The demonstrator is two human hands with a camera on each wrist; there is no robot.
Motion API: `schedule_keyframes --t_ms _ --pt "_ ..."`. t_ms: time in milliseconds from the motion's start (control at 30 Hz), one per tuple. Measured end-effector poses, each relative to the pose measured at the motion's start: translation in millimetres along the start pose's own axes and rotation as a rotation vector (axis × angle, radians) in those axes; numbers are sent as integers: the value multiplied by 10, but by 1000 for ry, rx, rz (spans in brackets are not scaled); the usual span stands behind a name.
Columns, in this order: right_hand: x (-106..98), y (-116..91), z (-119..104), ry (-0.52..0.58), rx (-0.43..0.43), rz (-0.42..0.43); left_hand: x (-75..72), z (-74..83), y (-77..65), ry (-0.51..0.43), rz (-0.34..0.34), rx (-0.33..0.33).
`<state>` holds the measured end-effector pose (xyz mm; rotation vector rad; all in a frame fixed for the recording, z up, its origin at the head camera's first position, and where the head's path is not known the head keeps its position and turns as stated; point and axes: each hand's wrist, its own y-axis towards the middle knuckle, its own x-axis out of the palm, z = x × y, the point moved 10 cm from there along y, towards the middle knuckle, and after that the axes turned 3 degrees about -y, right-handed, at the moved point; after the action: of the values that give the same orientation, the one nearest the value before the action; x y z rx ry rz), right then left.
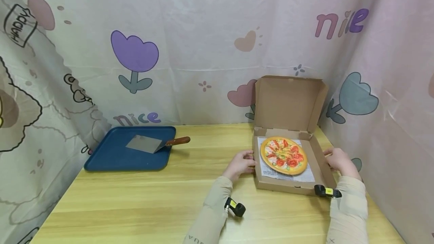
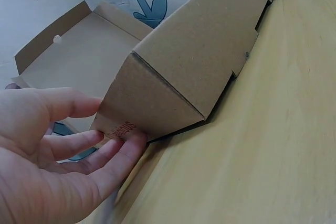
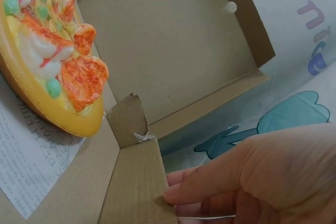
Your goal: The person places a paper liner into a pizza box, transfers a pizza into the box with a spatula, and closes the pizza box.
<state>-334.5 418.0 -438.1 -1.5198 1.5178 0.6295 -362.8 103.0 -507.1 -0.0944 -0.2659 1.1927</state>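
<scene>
An open cardboard pizza box [image 1: 291, 188] stands at the right of the table with its lid [image 1: 288, 102] raised. Inside, a toy-like pizza [image 1: 284, 155] with red and white toppings lies on a printed paper sheet [image 1: 306, 176]. My left hand [image 1: 240, 164] holds the box's left side, and in the left wrist view its fingers [image 2: 118, 169] lie against the lettered outer wall. On the opposite side my right hand [image 1: 341, 161] grips the wall. The right wrist view shows the thumb over that wall's top edge, other fingers outside it.
A blue tray [image 1: 101, 159] rests at the table's back left. On it lies a pizza server [image 1: 144, 144], its wooden handle [image 1: 178, 141] sticking out over the right rim. Printed curtains [image 1: 203, 48] hang behind and on both sides of the wooden table [image 1: 135, 206].
</scene>
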Motion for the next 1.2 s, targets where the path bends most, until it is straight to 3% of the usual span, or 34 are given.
schedule_keyframes --t_ms 467,967,1200 --pt "31 18 -66 28 -73 -13 -96 26 -11 16 21 -15" --pt "127 8 -259 97 -142 -38 -297 74 -76 43 -22 -30" --pt "216 24 -331 124 -164 -55 -441 86 -149 46 -9 -29"
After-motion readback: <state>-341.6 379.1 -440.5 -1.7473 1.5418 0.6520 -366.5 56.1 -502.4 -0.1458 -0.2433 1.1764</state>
